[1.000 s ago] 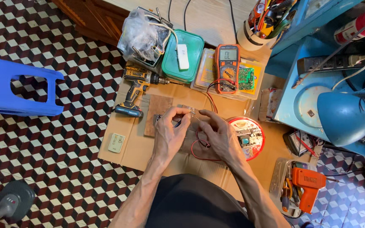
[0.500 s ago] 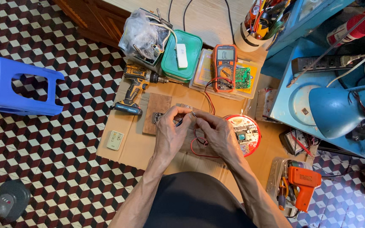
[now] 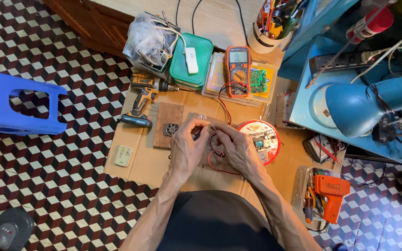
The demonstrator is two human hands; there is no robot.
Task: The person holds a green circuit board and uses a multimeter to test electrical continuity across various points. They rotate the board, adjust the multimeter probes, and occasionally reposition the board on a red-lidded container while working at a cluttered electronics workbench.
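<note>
Since the earlier frames our hands have barely shifted; they have drawn a little closer together over the middle of the cardboard, and the view itself has swung slightly so the blue lamp sits further right.

Our left hand (image 3: 187, 146) is closed in a pinch grip on a small dark-tipped tool (image 3: 196, 135), fingers curled tight around it. Our right hand (image 3: 236, 148) is also pinched shut, thumb and forefinger meeting on the end of a thin red wire (image 3: 216, 155), right where the tool tip points. The two grips nearly touch. That wire loops down beneath our palms and lies on the cardboard sheet (image 3: 150, 162) that covers the floor as our work surface.

We judge this to be the fine stage of working a wire end: holding it steady with one hand while the tool meets it. What it calls for next, in our view, is stillness and small finger pressure rather than any arm travel.

Further out, a small black fan (image 3: 170, 129) rests on a brown board (image 3: 168, 116) just left of our hands, and a round red-rimmed circuit unit (image 3: 261, 139) lies just right. An orange multimeter (image 3: 237, 69), its red lead trailing toward us, a cordless drill (image 3: 144, 100) and an orange soldering gun (image 3: 330, 195) lie well apart.
</note>
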